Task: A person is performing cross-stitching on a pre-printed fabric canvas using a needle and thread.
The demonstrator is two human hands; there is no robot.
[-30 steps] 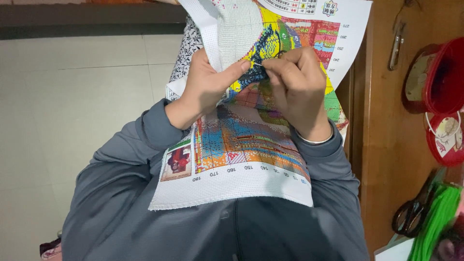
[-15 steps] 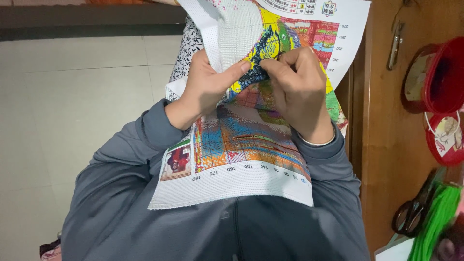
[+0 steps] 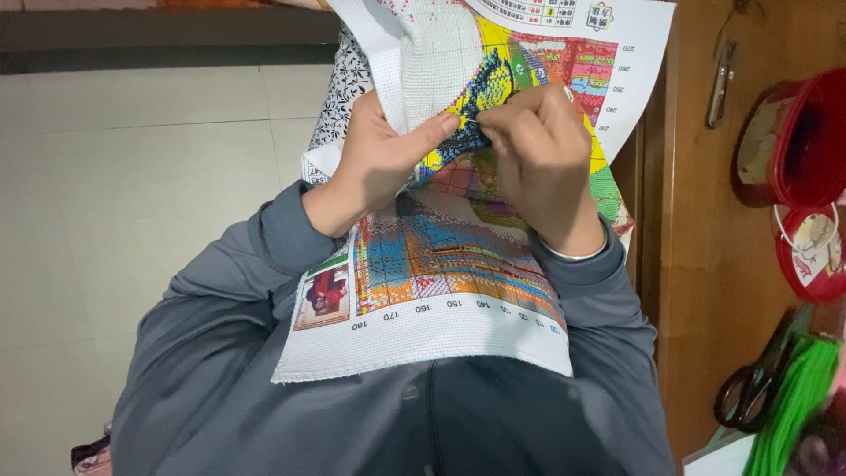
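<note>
On the lap, both hands [image 3: 458,154] pinch cross-stitch cloth [image 3: 441,291].

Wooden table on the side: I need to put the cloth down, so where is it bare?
The wooden table is bare between the cross-stitch cloth and the red containers. The near end is crowded with scissors and green cord.

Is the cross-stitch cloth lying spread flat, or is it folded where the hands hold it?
Folded there. The left hand bends the cross-stitch cloth over, showing its plain white back.
</note>
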